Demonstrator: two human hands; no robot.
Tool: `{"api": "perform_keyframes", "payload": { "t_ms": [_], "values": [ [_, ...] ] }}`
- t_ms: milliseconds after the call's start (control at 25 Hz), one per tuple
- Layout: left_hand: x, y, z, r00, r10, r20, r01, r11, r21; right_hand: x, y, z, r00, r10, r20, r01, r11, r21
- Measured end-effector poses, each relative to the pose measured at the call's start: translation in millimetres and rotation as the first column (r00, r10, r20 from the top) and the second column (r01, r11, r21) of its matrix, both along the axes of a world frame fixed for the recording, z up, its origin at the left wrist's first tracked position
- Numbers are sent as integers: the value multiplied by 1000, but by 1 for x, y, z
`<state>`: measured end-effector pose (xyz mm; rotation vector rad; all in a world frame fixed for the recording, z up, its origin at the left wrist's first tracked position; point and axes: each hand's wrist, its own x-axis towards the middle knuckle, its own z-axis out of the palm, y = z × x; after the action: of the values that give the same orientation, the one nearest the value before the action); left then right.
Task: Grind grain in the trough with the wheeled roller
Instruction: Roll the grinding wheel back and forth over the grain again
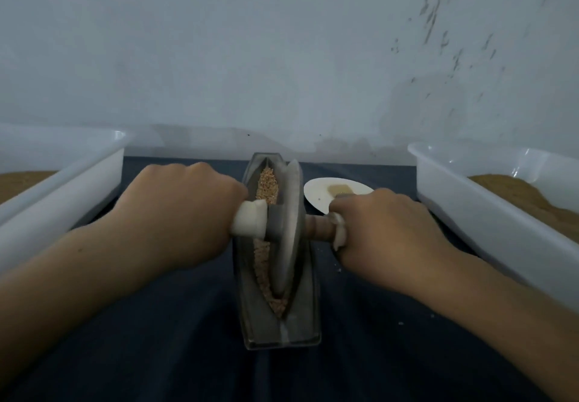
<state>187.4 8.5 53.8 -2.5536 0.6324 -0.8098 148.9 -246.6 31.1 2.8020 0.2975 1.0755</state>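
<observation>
Both hands, left hand (185, 210) and right hand (385, 229), are wrapping fingers around the wheeled roller (286, 229) handles, its wheel seemingly sitting mid-trough (279, 326), white tubs flanking.

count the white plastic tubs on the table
2. One white tub sits at the left edge beside the left hand; the other white tub sits at the right edge. Both are cut off by the frame, so more may lie outside it.

The scene is dimly lit, with a cold bluish cast. Soft glare is seen on the rim of the right tub (445, 163). The whole picture is slightly blurred, and the wall (282, 41) is smeared. Straight lines are bent outward toward the edges by the wide lens.
</observation>
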Motion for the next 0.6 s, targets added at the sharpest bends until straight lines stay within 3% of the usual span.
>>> {"api": "perform_keyframes", "payload": {
  "t_ms": [80, 200, 320, 440, 600],
  "values": [
    [21, -9, -4, 998, 40, -39, -40, 999, -12, 25, 1, -13, 994, -87, -60, 89, 995, 35],
    [64, -15, -3, 988, 81, -130, -96, 989, -111, 74, 12, -15, 990, -138, -34, 138, 990, -8],
    [73, -21, -6, 997, 76, 31, -71, 990, -122, 92, 13, -11, 988, -114, -108, 120, 992, 48],
    [43, -18, -20, 993, 44, 108, -23, 982, -186, 72, 12, -6, 992, -88, -95, 86, 996, -25],
    [3, 18, -25, 999, -4, -40, -4, 981, -193, 16, 9, 14, 990, -8, -140, -9, 993, -119]
  ]
}}
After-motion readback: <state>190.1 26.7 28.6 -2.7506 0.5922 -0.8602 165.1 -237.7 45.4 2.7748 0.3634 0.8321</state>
